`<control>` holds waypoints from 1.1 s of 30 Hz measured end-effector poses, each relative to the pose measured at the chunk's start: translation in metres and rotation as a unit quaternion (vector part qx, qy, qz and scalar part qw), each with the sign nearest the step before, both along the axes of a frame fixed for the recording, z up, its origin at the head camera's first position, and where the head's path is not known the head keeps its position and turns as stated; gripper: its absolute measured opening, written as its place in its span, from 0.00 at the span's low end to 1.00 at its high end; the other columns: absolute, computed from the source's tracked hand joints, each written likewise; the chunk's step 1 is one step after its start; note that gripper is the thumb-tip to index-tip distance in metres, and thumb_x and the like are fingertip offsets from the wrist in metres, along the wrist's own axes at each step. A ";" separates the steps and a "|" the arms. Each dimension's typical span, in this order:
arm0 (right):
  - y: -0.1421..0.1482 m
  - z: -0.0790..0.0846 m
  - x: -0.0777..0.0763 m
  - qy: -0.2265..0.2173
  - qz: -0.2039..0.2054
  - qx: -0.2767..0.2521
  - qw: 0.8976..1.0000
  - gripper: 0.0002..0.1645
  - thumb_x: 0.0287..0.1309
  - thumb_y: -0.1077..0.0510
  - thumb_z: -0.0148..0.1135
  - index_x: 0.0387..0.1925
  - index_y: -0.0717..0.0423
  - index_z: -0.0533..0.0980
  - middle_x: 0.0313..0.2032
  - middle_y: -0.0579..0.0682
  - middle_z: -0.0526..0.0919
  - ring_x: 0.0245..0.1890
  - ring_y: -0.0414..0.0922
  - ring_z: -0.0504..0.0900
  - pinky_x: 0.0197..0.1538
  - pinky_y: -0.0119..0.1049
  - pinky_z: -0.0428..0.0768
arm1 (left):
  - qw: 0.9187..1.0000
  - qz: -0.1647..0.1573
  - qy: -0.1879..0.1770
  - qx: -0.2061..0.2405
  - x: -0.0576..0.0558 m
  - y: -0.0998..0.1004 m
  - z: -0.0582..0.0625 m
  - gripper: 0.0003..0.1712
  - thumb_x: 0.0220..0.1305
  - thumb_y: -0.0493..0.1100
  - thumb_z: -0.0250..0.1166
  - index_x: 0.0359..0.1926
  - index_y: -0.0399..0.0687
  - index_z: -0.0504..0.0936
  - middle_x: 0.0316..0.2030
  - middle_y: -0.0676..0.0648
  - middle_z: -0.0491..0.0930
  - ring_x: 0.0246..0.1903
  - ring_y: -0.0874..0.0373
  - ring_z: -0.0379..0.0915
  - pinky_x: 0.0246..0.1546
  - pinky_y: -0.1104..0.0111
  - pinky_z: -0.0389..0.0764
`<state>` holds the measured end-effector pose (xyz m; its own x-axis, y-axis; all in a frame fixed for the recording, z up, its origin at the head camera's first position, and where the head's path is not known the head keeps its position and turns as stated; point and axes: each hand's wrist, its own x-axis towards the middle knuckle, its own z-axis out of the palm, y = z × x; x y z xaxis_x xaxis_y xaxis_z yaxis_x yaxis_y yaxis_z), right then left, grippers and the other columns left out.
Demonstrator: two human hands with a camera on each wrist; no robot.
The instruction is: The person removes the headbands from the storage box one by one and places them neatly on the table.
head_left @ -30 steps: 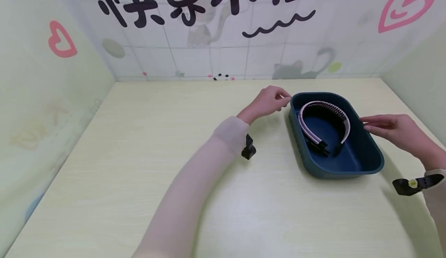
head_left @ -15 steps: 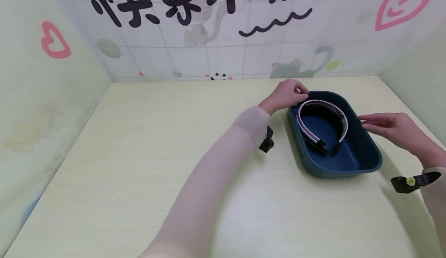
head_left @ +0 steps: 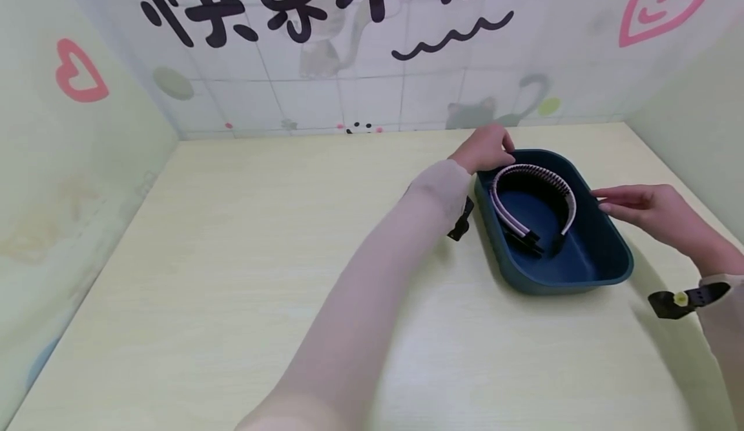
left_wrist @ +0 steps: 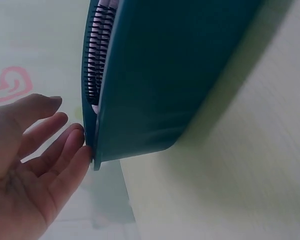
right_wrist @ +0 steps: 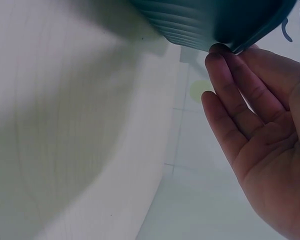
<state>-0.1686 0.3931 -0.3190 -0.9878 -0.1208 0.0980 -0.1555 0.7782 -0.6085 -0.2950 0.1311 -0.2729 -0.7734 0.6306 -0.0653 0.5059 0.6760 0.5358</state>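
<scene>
A dark blue plastic basin (head_left: 593, 250) sits at the right of the table. Inside it stand pale, curved hairbands (head_left: 543, 172) with dark teeth and black ends; the left wrist view shows the toothed bands (left_wrist: 99, 55) over the rim. At the basin's back left corner is my left hand (head_left: 487, 149). In its wrist view the left hand (left_wrist: 40, 155) has loosely bent fingers, tips right at the rim, thumb well apart. My right hand (head_left: 657, 208) pinches the right rim. Seen from its wrist, the right hand (right_wrist: 265, 115) has fingertips under the rim and the thumb behind.
The pale wood table (head_left: 261, 276) reaches to a printed back wall (head_left: 279, 95) and side walls. A black wrist mount (head_left: 462, 221) hangs below the left cuff, and another mount (head_left: 668, 304) is on the right wrist.
My left hand has moved right from beside the basin to its back left corner. The right hand stays at the right rim; the whole view has shifted slightly.
</scene>
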 end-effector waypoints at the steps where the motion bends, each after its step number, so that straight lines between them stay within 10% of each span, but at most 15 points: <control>1: 0.000 0.000 0.000 0.000 0.001 0.000 1.000 0.23 0.59 0.55 0.59 0.50 0.69 0.74 0.32 0.22 0.75 0.33 0.19 0.73 0.34 0.13 0.68 | 1.000 0.000 -0.001 -0.006 0.000 0.001 0.001 0.16 0.62 0.42 0.59 0.51 0.46 0.80 0.51 0.52 0.75 0.50 0.63 0.68 0.46 0.80 0.67; 8: 0.001 0.001 0.000 -0.004 -0.003 0.006 1.000 0.25 0.59 0.53 0.59 0.51 0.69 0.74 0.32 0.22 0.75 0.33 0.20 0.74 0.34 0.13 0.68 | 1.000 -0.019 -0.016 -0.016 -0.001 0.007 0.001 0.08 0.61 0.41 0.60 0.27 0.43 0.77 0.23 0.52 0.66 0.25 0.62 0.57 0.28 0.77 0.61; 15: 0.000 0.000 -0.001 -0.002 -0.002 0.007 1.000 0.24 0.59 0.54 0.59 0.50 0.69 0.74 0.32 0.22 0.75 0.33 0.20 0.74 0.34 0.13 0.68 | 0.998 0.003 -0.031 -0.046 0.001 0.011 0.000 0.18 0.59 0.42 0.63 0.52 0.47 0.79 0.50 0.53 0.76 0.49 0.66 0.69 0.46 0.80 0.68; 33: 0.001 0.000 -0.001 0.001 0.009 0.000 1.000 0.24 0.59 0.55 0.59 0.50 0.69 0.74 0.33 0.22 0.75 0.33 0.23 0.76 0.34 0.14 0.70 | 0.999 0.019 -0.033 -0.028 0.009 0.014 -0.010 0.19 0.61 0.34 0.59 0.53 0.50 0.79 0.51 0.54 0.76 0.48 0.65 0.70 0.41 0.79 0.71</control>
<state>-0.1693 0.3941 -0.3191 -0.9853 -0.1377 0.1008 -0.1705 0.7755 -0.6079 -0.2858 0.1452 -0.2828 -0.7893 0.5952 -0.1511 0.4443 0.7233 0.5286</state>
